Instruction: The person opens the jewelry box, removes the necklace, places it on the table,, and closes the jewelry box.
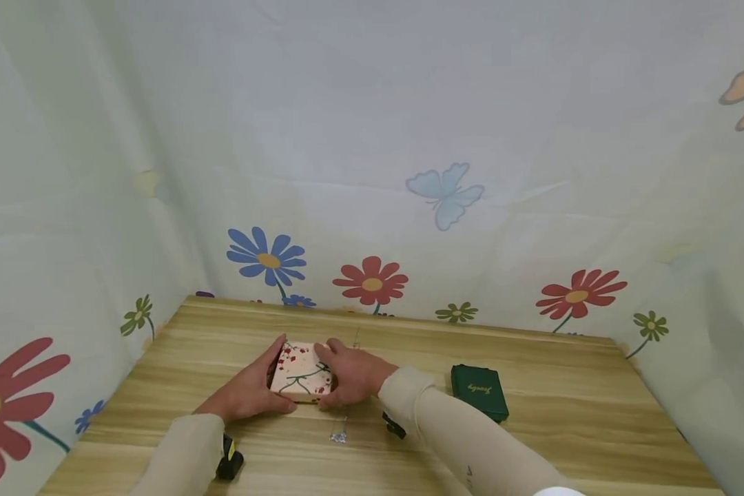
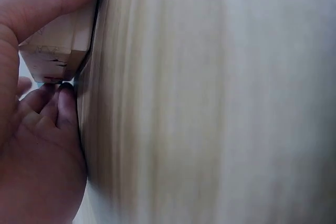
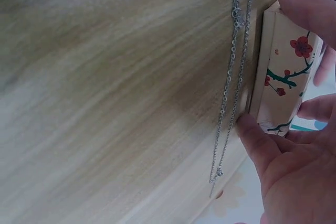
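Bracing the floral box (image 1: 300, 375) from both sides

Floral box sits on the counter (image 1: 570, 420), lower part of the head frame, left of centre. Left hand (image 1: 254, 389) clamped on its left side, thumb and fingers bent round the corners; right hand (image 1: 356, 375) likewise clamped on the right side. Silver necklace (image 1: 338, 437) lies doubled just beside the box, passing below the right hand; its pendant shows at bottom centre. In the right wrist view one fingertip sits very near the chain; contact cannot be told. Green box (image 1: 480, 393) at lower right, well apart.

On handling: even, light pressure from opposite sides should suit best, since card walls, as these look, could buckle. Box best held level. Right fingertips ought to clear the chain, which could snag under an edge.
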Motion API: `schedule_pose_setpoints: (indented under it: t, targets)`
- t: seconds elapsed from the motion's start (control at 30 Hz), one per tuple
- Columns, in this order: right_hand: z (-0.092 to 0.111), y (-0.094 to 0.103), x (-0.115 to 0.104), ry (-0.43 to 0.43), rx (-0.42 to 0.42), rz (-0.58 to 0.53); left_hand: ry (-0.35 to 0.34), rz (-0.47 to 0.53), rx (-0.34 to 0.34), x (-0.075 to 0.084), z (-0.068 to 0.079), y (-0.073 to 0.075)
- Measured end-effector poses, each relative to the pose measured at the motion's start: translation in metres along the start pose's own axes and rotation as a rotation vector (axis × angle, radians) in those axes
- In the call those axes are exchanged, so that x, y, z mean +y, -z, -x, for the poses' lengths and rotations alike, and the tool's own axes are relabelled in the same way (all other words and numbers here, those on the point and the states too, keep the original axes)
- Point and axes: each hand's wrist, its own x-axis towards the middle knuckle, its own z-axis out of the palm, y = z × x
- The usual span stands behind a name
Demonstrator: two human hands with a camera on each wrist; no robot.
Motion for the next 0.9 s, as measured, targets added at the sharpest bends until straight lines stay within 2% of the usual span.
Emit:
schedule_pose_setpoints:
  t: [0.17,0.3,0.57,0.9]
  targets:
    - [0.001,0.002,0.003,-0.018,-0.019,-0.064,0.019,-0.035,0.002,0.005,-0.001,0.000]
    - [0.003,0.001,0.008,-0.014,-0.003,-0.112,0.025,-0.062,0.003,0.010,-0.002,0.002]
    - [0.011,0.004,0.016,0.020,0.030,-0.074,0.015,-0.097,0.005,0.013,0.000,0.003]
    - [0.039,0.013,0.031,0.074,0.055,-0.040,0.042,-0.297,0.062,0.038,0.004,-0.004]
